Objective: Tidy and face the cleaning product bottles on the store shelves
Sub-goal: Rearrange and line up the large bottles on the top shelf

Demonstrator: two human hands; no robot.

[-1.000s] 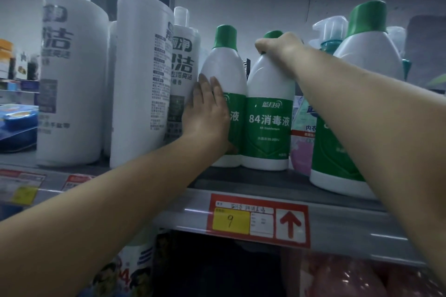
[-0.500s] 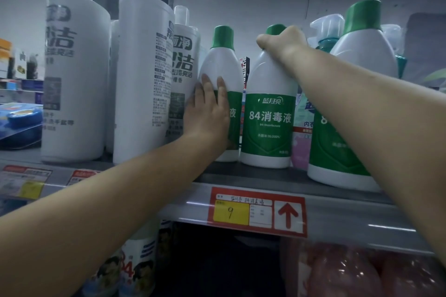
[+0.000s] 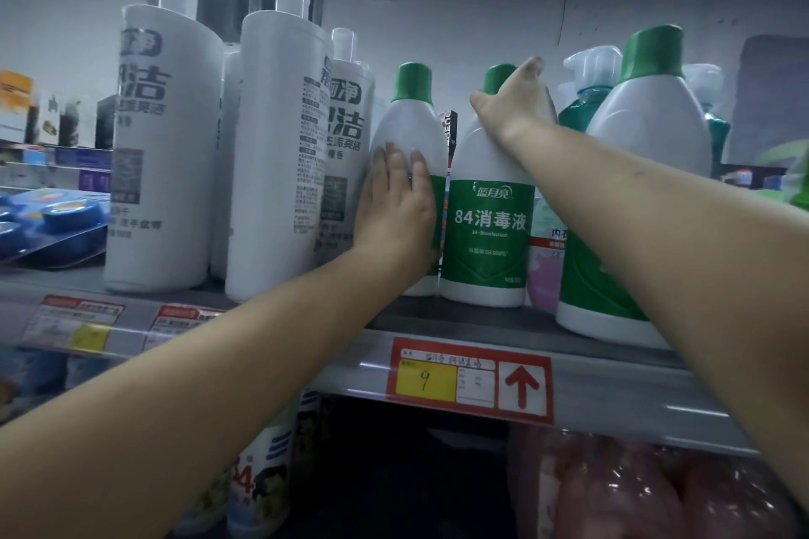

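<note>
On the upper shelf (image 3: 437, 322), two small green-capped disinfectant bottles stood side by side, just right of a row of tall white bottles (image 3: 280, 136). The left hand (image 3: 396, 210) lay flat against the left disinfectant bottle (image 3: 411, 123), fingers straight and together, covering much of its label. The right hand (image 3: 510, 105) was draped over the shoulder and neck of the right disinfectant bottle (image 3: 486, 228), fingers curved round the far side below the green cap, so its grip was closed on the bottle. That bottle's label faced outward, square to the aisle; the left one's green band showed only at its right edge, so whether it faced forward could not be told.

The step in hand looked like squaring this pair. To do it well, the right hand would best steady its bottle upright without twisting it, since its face was already good. The left hand should turn its bottle by the body, not shove it, because the tall white bottles stood touching or nearly so and could topple. Both bases should finish level with each other, near the shelf's front edge above the red price tag (image 3: 470, 379), with the large green-capped bottle (image 3: 648, 136) on the right left undisturbed.
</note>
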